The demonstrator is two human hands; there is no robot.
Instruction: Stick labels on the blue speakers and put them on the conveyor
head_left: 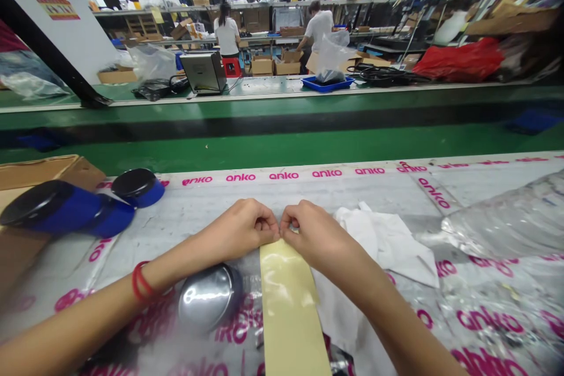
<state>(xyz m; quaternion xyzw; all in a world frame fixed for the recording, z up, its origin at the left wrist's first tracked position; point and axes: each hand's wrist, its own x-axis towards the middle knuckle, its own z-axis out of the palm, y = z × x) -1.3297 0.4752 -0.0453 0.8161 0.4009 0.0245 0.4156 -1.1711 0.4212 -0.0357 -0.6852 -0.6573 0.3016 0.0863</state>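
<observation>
A pale yellow glossy strip (293, 317) runs from the lower edge of the view up to my two hands. My left hand (251, 224) pinches its far end at the left corner. Close beside it, almost touching, my right hand (311, 232) is closed in a pinch at the same end. Whether a thin layer lies between the fingertips is too small to see. Under my left forearm sits a round, shiny dark-rimmed object (210, 298). A white cloth (388, 241) lies crumpled past my right wrist.
Blue round pieces with black tops (138, 188) stand at the left beside a cardboard box (57, 170). A clear plastic bag (511, 217) lies at the right. Beyond the table runs a green conveyor (247, 153) with a blue tray (327, 83). Two people work farther back.
</observation>
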